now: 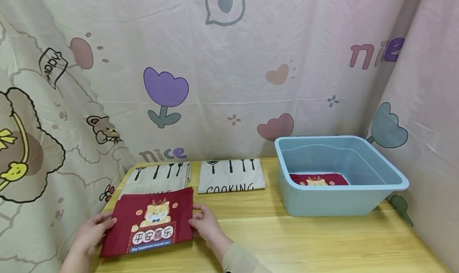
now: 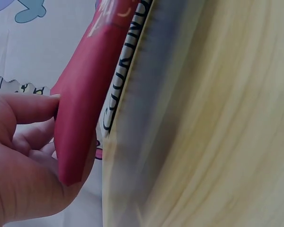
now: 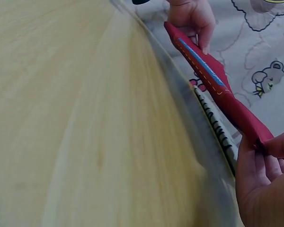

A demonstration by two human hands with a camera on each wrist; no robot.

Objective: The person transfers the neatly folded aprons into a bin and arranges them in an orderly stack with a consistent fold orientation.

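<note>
A folded red cloth (image 1: 123, 225) printed with a cartoon animal, Chinese characters and a blue strip is held up at the left of the table. My left hand (image 1: 91, 233) pinches its left edge, thumb on top, as the left wrist view also shows at the cloth's corner (image 2: 78, 127). On the opposite edge my right hand (image 1: 209, 224) grips it between thumb and fingers. Both wrist views show the cloth raised over the wooden tabletop. Behind it lies a folded white cloth (image 1: 157, 180) with black utensil prints, its front part hidden by the red one.
A second folded white cloth (image 1: 231, 176) lettered COOKING lies at the back middle of the table (image 1: 272, 245). To the right stands a light blue plastic tub (image 1: 330, 201) with another red cloth (image 1: 335, 179) inside. Printed curtains (image 1: 222, 65) hang behind and at both sides.
</note>
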